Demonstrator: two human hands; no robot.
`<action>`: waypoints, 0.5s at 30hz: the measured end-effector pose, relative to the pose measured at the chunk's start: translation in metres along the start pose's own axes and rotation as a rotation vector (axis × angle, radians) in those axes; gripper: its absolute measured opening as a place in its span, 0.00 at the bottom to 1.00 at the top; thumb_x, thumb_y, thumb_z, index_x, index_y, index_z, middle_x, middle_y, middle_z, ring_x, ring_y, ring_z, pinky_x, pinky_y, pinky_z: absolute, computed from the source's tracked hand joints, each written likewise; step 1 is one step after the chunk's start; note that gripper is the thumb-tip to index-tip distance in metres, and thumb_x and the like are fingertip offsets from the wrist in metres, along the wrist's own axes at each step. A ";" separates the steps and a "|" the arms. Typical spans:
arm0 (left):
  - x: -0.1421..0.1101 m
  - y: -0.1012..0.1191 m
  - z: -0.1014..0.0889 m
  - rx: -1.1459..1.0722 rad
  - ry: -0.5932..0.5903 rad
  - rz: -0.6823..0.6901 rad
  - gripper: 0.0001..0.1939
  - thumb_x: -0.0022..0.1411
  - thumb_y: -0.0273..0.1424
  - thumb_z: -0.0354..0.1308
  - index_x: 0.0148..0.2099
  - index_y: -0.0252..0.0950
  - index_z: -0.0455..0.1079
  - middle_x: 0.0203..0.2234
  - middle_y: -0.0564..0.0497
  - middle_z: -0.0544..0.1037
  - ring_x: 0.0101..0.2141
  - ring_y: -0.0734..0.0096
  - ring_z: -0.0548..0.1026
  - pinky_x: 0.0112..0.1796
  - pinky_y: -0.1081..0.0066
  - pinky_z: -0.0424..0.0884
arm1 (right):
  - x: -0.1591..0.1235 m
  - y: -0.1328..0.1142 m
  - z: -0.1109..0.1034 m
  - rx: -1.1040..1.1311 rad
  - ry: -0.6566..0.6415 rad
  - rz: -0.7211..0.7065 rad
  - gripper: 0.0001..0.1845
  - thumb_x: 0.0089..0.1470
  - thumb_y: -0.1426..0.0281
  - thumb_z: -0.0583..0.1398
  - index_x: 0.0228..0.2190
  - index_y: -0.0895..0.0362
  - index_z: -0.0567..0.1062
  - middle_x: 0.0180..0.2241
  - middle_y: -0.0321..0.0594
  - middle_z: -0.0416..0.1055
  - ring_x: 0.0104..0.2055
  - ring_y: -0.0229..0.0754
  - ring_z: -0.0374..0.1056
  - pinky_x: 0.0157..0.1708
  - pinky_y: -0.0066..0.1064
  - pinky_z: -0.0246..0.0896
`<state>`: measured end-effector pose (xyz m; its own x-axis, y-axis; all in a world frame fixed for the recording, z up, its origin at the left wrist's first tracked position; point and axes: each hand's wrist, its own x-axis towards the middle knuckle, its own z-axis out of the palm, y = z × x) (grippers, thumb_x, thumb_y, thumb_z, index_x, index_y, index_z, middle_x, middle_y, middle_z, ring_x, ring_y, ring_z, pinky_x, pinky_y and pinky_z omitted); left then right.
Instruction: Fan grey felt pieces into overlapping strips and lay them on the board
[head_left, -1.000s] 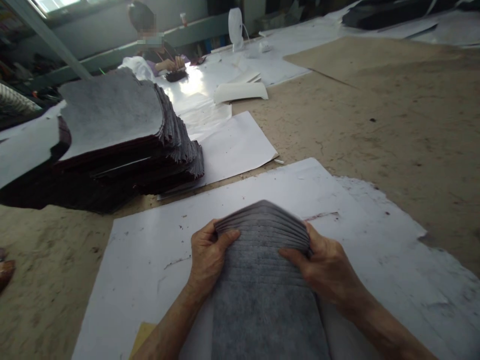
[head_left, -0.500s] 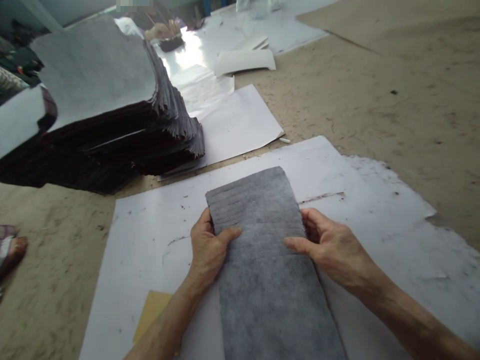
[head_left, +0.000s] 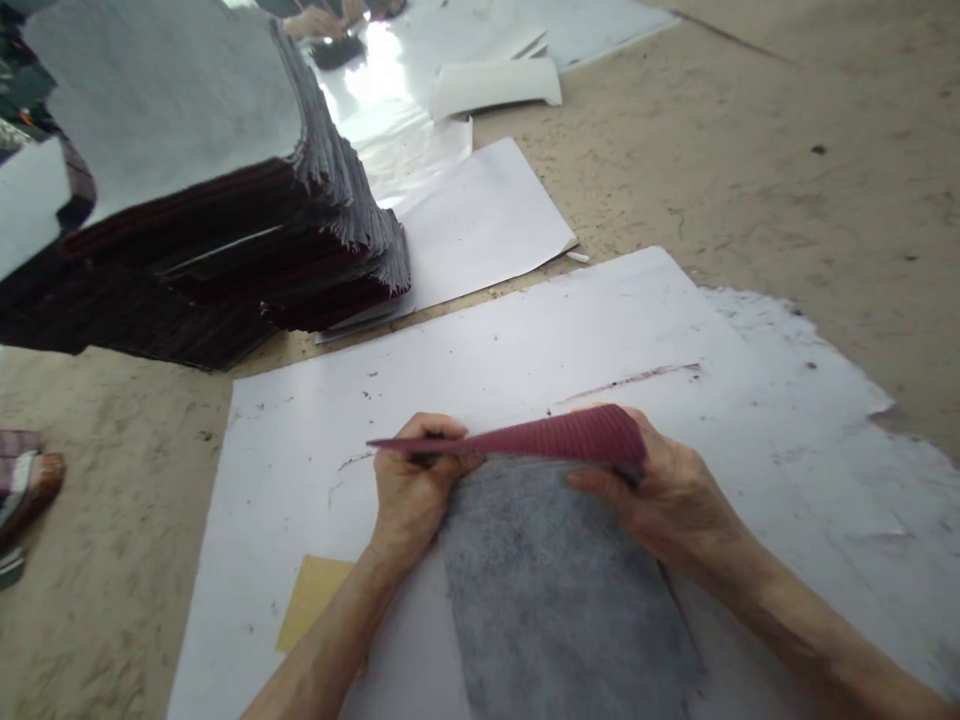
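Note:
A sheet of material [head_left: 555, 580], grey and felt-like on top, lies on white paper [head_left: 480, 360] in front of me. Its far edge is curled up toward me and shows a dark red woven underside [head_left: 555, 437]. My left hand [head_left: 409, 490] pinches the raised edge at its left corner. At the right corner my right hand [head_left: 664, 495] grips the same edge, fingers under the fold and thumb on the grey face.
A tall stack of grey and dark red sheets [head_left: 202, 190] stands at the left rear. More white paper [head_left: 480, 220] and a white curved piece [head_left: 495, 85] lie beyond. A yellow card [head_left: 311, 605] peeks out near my left forearm. Another person's hand [head_left: 311, 22] works at the far edge.
A fanned pile of grey sheets was pressed flat, then both hands lifted the far edge back toward me, exposing the red underside. The view tilted downward.

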<state>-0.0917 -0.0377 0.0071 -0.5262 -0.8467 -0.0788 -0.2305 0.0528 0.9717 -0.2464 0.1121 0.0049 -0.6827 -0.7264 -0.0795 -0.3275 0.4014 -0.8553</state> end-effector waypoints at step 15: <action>-0.121 -0.020 -0.005 1.145 -0.319 0.751 0.41 0.58 0.52 0.48 0.63 0.27 0.51 0.59 0.35 0.60 0.62 0.51 0.47 0.60 0.54 0.39 | -0.105 0.015 0.004 -0.783 -0.071 -0.682 0.36 0.55 0.59 0.53 0.60 0.63 0.52 0.60 0.53 0.53 0.63 0.54 0.45 0.60 0.49 0.38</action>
<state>-0.0194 0.0609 -0.0015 -0.9447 -0.2780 0.1740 -0.2641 0.9594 0.0987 -0.1770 0.1921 -0.0018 -0.1616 -0.9560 0.2449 -0.9792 0.1245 -0.1602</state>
